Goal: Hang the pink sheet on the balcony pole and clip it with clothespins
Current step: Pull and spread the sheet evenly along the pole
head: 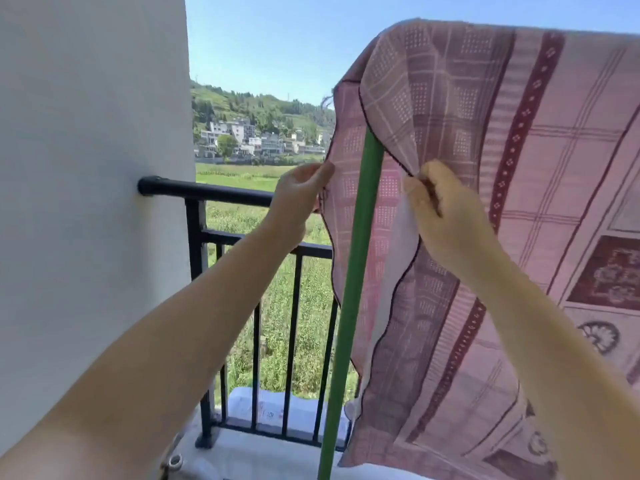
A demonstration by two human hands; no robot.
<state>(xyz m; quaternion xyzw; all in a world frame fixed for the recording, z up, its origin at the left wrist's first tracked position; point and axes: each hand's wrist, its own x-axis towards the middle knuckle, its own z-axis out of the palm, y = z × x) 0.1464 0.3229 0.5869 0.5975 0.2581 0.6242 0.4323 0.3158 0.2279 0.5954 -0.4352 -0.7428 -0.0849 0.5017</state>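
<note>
**Pink sheet draped high, both hands on its edge**

Beyond the black balcony railing point(242, 233) lie green fields, a cluster of pale houses point(242, 138) and a wooded hill under clear sky; a white wall point(90, 168) fills the left side. Over a high support hidden under the cloth, the pink sheet point(519, 168) hangs down the right half of the view, its dark-trimmed edge falling in folds. A green pole point(353, 271) rises at a slant from the bottom, passing in front of the sheet's back layer and up under the fold. The left hand point(299, 194) pinches the outer edge of the sheet between thumb and fingers. The right hand point(440, 209) has its fingers curled around a bunched fold of the sheet just right of the pole.
</note>
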